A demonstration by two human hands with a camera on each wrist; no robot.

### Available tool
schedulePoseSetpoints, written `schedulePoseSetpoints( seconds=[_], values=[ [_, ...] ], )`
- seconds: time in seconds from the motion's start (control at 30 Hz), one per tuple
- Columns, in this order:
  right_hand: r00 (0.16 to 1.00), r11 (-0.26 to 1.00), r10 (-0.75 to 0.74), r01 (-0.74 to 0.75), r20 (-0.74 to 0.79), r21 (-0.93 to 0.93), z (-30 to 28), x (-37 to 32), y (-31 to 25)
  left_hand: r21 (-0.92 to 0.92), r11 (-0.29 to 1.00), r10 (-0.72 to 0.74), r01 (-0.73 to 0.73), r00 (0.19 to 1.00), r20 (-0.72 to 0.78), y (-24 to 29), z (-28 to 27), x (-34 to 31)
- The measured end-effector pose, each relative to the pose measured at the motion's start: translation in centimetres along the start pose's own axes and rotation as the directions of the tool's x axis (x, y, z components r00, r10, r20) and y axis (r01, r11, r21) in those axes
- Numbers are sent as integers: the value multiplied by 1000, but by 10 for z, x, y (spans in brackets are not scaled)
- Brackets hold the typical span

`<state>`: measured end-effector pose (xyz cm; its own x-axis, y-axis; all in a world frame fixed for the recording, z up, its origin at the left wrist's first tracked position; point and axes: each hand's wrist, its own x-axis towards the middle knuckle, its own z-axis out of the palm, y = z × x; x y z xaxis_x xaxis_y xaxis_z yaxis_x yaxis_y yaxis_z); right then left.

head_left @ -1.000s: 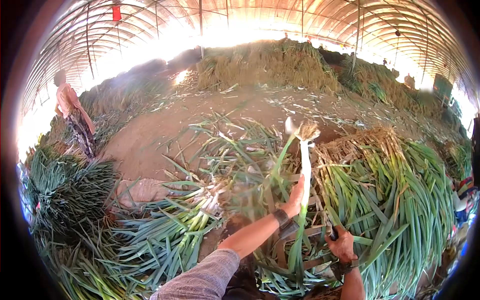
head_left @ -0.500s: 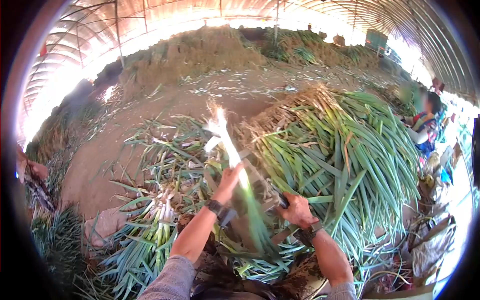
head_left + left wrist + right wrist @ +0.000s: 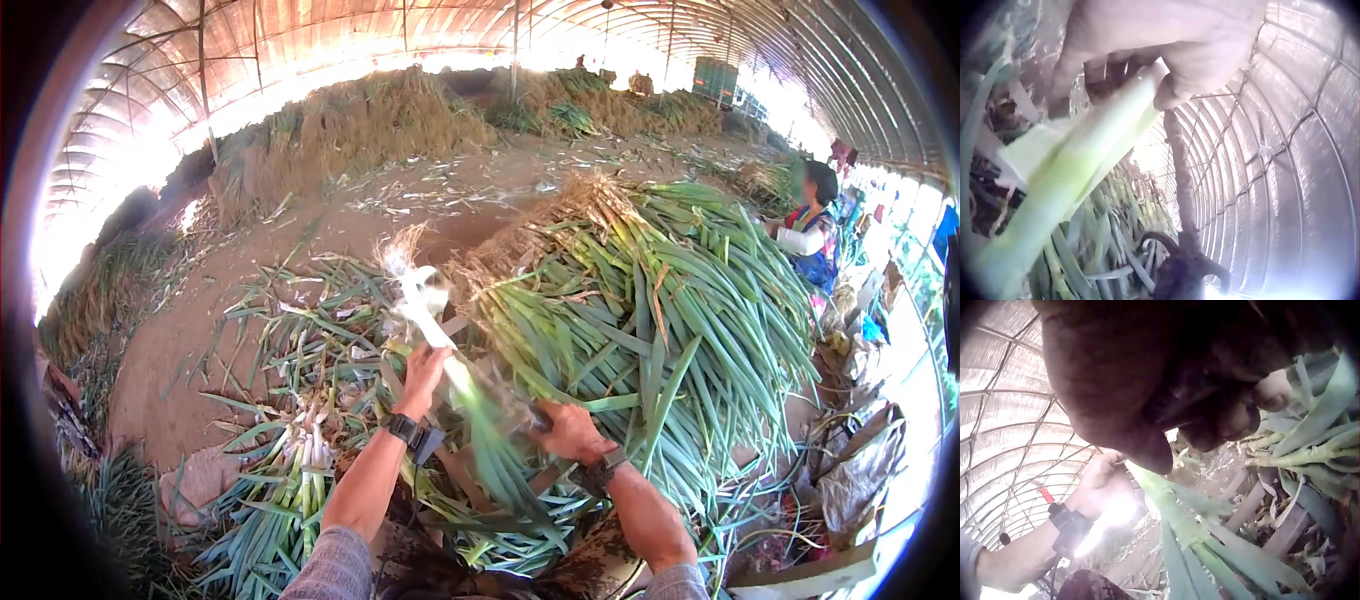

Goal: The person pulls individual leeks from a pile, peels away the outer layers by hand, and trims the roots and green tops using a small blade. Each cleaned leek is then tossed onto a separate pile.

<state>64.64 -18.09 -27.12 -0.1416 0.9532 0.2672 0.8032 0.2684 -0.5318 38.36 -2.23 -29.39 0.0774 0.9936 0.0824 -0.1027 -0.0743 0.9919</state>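
Note:
In the head view my left hand (image 3: 424, 375) grips a leek (image 3: 428, 322) around its pale stalk. The root end points up and away, tilted left, with a loose strip of peeled skin blurred beside it. Green leaves trail down between my arms. Close up in the left wrist view, the leek stalk (image 3: 1079, 156) runs out from under the curled fingers. My right hand (image 3: 575, 435) is curled around a dark handle (image 3: 540, 417), just right of the leek leaves; the tool's far end is blurred, so I cannot tell its kind.
To the right lies a large heap of leeks (image 3: 660, 290), roots toward the far side. Cleaned leeks (image 3: 312, 455) lie at lower left. Leaf scraps (image 3: 320, 290) litter the ground ahead. A seated person (image 3: 810, 225) is at far right, near plastic sheeting (image 3: 855, 470).
The view has swung right, bringing the seated person into sight. The leek has gone from upright to tilted left, still in my left hand. My right hand keeps the dark handle.

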Motion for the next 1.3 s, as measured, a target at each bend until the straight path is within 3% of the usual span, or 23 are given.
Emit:
schedulePoseSetpoints(
  seconds=[0.2,0.3,0.33,0.4,0.53,0.6,0.73,0.77,0.8,0.87,0.93,1.0,1.07,1.13,1.2,1.27,1.3],
  values=[
    [1000,999,17,-16,-23,37,-13,-1,-9,199,980,-52,32,994,98,20,-1,-1],
    [999,997,0,4,-42,75,-12,1,-8,-1,999,-35,36,978,204,28,9,-7],
    [999,998,37,-36,-22,59,-10,1,-5,-105,994,34,-14,982,187,32,16,-12],
    [998,997,67,-67,-2,47,-9,2,-4,-215,975,-24,57,988,154,26,18,-9],
    [996,997,78,-77,-39,30,-18,3,-14,-387,921,6,51,989,144,19,18,-9],
    [997,998,24,-20,-79,57,-20,2,-18,-513,858,54,-29,998,33,10,24,-1],
    [996,1000,-17,19,-92,25,-19,4,-14,-549,833,35,75,981,189,23,23,-12],
    [978,993,-102,111,-183,39,-20,4,-16,-570,809,-21,143,976,215,38,31,-25],
    [977,994,-98,106,-191,31,-19,7,-18,-567,806,-30,172,967,251,33,30,-26],
    [981,998,3,8,-192,58,-21,8,-26,-573,796,-45,195,963,265,28,40,-30],
    [984,999,3,5,-178,43,-20,6,-21,-568,789,-81,233,957,280,23,50,-32],
    [983,994,-97,105,-158,41,-20,5,-15,-568,781,-102,258,951,292,20,58,-29],
    [971,986,-143,156,-191,51,-20,4,-15,-634,734,-110,243,964,242,21,67,-35],
    [993,1000,-20,23,-113,21,-21,0,-12,-525,836,-196,162,981,-9,22,66,-17],
    [997,999,-23,27,-69,48,-22,-7,-4,-492,866,-188,91,971,-151,57,57,-8],
    [999,996,-36,38,-25,77,-24,-11,4,-485,874,-118,-22,959,-257,69,21,26],
    [998,999,-19,16,58,41,-23,-15,7,-393,909,2,-138,945,-326,87,2,35]
  ],
)
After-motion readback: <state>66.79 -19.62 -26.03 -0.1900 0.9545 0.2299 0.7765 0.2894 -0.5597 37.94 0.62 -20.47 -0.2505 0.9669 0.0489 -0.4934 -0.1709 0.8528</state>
